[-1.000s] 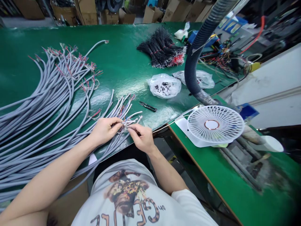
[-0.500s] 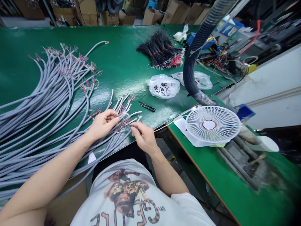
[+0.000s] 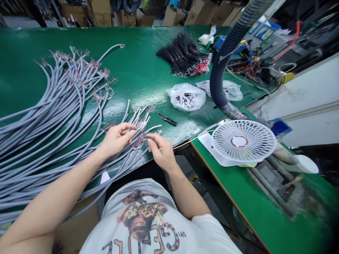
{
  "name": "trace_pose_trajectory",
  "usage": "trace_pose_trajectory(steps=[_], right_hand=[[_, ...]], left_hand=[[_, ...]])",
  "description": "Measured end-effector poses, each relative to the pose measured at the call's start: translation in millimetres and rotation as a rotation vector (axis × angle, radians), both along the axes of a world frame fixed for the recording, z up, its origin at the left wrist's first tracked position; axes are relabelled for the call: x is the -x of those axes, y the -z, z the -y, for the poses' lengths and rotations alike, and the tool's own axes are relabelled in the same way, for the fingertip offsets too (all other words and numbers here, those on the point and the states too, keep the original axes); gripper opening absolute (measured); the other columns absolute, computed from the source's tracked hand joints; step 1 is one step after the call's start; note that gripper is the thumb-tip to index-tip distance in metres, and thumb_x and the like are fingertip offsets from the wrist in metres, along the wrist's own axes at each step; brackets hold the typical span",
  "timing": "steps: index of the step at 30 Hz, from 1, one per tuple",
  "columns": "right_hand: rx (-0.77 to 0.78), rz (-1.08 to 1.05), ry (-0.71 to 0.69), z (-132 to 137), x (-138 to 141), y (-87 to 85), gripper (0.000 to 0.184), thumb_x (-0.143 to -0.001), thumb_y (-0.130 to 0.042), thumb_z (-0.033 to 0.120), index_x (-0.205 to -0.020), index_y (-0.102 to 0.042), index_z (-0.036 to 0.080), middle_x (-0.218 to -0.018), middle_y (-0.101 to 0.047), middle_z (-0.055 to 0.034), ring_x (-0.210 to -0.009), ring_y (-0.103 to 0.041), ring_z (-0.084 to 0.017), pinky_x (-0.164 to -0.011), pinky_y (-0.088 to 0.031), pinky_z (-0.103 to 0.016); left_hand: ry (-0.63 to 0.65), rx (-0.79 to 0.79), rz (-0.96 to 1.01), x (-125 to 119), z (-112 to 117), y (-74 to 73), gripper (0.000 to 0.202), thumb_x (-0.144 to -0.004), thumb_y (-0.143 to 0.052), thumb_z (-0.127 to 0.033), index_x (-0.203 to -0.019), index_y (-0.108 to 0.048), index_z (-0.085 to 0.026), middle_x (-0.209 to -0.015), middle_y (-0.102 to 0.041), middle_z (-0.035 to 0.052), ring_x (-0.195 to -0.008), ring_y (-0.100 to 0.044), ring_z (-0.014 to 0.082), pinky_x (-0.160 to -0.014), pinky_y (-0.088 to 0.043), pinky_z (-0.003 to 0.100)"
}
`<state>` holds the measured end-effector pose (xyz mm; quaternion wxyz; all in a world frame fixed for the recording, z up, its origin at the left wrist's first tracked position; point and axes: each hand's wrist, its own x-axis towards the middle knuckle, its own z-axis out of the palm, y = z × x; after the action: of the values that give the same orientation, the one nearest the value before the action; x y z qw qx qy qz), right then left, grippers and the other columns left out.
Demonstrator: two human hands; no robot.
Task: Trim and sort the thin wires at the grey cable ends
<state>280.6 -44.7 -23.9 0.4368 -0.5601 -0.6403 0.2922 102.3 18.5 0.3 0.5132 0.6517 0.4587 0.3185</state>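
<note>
Many long grey cables [image 3: 53,120] lie fanned across the green bench [image 3: 137,67], their stripped ends showing thin red and blue wires. My left hand [image 3: 116,138] pinches the end of one grey cable [image 3: 137,128] near the bench's front edge. My right hand [image 3: 160,150] is closed in a pinch on the fine wires sticking out of that same cable end. Both hands sit close together, just above the front edge.
Small black snips [image 3: 167,120] lie just beyond my hands. Two clear bags of small parts [image 3: 186,97] and a bundle of black and red wires [image 3: 185,54] lie further back. A dark ribbed hose [image 3: 219,70] comes down at right, beside a white fan [image 3: 243,141].
Both hands have shifted slightly up and away from the bench edge with the cable end. My right hand's pinch has moved onto the fine wires at the tip.
</note>
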Motion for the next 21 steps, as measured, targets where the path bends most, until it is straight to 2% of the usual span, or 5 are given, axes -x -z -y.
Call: trace_pose_trajectory(steps=[5, 14, 21], right_hand=[[0.042, -0.019, -0.049, 4, 5, 3.4, 0.023, -0.091, -0.046, 0.028, -0.1, -0.063, 0.016, -0.058, -0.055, 0.0026, -0.051, -0.051, -0.009, -0.056, -0.043, -0.021], [0.088, -0.068, -0.037, 0, 8, 3.7, 0.023, -0.09, -0.046, 0.029, -0.098, -0.063, 0.016, -0.056, -0.053, 0.0036, -0.049, -0.049, -0.009, -0.056, -0.042, -0.021], [0.125, -0.167, -0.054, -3, 12, 5.9, 0.02, -0.089, -0.047, 0.028, -0.095, -0.061, 0.015, -0.054, -0.052, 0.0044, -0.047, -0.046, -0.008, -0.054, -0.04, -0.021]], left_hand=[[-0.002, 0.014, 0.017, 1, 0, 0.4, 0.025, -0.079, -0.059, -0.034, -0.094, -0.062, -0.014, -0.05, -0.054, -0.0049, -0.043, -0.045, 0.0084, -0.046, -0.034, 0.02], [-0.018, 0.016, -0.004, 0, 2, 1.9, 0.026, -0.078, -0.061, -0.033, -0.097, -0.058, -0.015, -0.05, -0.054, -0.0061, -0.043, -0.043, 0.0079, -0.046, -0.031, 0.02], [-0.059, -0.105, -0.066, 0, 4, 10.7, 0.023, -0.08, -0.06, -0.034, -0.094, -0.048, -0.02, -0.053, -0.053, -0.0079, -0.047, -0.047, 0.009, -0.052, -0.034, 0.02]])
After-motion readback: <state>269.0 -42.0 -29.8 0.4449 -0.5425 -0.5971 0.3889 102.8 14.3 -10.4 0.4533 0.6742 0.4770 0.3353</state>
